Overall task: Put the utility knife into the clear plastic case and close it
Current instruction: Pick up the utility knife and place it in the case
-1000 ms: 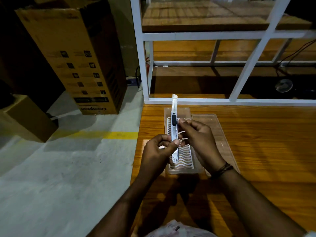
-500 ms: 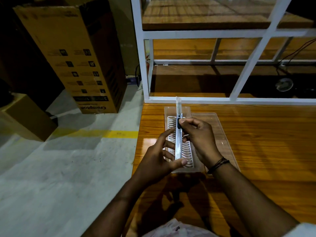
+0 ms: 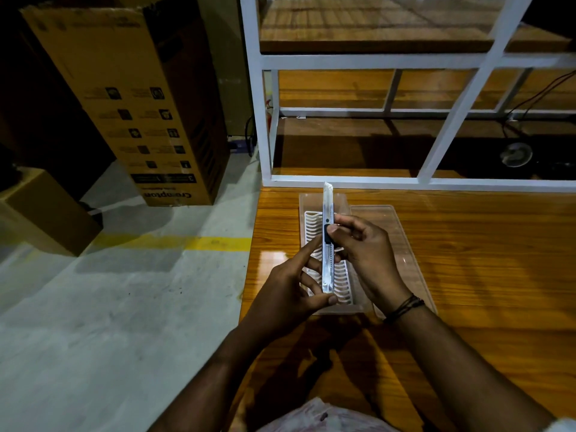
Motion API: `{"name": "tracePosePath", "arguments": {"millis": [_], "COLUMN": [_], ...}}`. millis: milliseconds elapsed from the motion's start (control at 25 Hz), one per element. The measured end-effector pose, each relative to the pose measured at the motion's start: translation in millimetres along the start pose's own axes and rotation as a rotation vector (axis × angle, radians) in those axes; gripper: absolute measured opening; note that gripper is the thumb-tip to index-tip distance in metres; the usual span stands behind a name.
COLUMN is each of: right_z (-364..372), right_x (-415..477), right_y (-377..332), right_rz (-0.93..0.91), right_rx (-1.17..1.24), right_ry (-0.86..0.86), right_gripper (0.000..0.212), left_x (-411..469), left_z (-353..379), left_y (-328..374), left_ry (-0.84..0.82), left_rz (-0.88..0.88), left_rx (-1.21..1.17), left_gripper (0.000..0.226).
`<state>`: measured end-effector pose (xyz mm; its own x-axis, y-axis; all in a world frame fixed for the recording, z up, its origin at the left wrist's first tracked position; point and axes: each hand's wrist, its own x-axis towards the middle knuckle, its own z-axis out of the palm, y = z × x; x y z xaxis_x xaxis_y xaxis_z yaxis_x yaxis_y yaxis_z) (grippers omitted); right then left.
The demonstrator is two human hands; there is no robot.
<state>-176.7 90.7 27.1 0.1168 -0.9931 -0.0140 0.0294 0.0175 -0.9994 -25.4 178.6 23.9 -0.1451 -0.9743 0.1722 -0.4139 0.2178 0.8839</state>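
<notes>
A slim silver utility knife (image 3: 328,260) with a black slider is held lengthwise above the open clear plastic case (image 3: 311,198), tip pointing away from me. My left hand (image 3: 290,291) supports its near end with thumb and fingers. My right hand (image 3: 364,254) pinches the knife's middle, thumb on the black slider. The case lies on the wooden table; its left half holds a white ribbed insert (image 3: 343,285), and its clear lid (image 3: 402,244) lies flat to the right.
The wooden table (image 3: 467,275) extends right and toward me. A white metal shelf frame (image 3: 265,120) stands right behind the case. Left of the table is concrete floor with a tall cardboard box (image 3: 131,98) and a smaller box (image 3: 43,210).
The knife has shifted slightly right and lower over the case. My left fingers moved from its middle down to its near end; my right thumb moved onto the black slider.
</notes>
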Motion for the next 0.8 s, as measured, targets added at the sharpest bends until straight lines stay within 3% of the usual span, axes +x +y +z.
{"name": "tracePosePath", "arguments": {"millis": [240,800], "right_z": [-1.0,-7.6], "right_x": [-11.6,-25.8], "right_y": [4.8,9.6], "right_rz": [0.003,-0.028], "right_rx": [-0.027,-0.019], "right_ry": [-0.031,-0.100], "right_gripper": [0.032,0.039], "left_x": [3.7,8.2], "left_z": [-2.4,-0.9], "left_y": [-0.3,-5.9], "left_ry": [0.033,0.037], "left_rz": [0.021,-0.018], "left_rx": [-0.029,-0.005], "left_gripper": [0.101,0.101]}}
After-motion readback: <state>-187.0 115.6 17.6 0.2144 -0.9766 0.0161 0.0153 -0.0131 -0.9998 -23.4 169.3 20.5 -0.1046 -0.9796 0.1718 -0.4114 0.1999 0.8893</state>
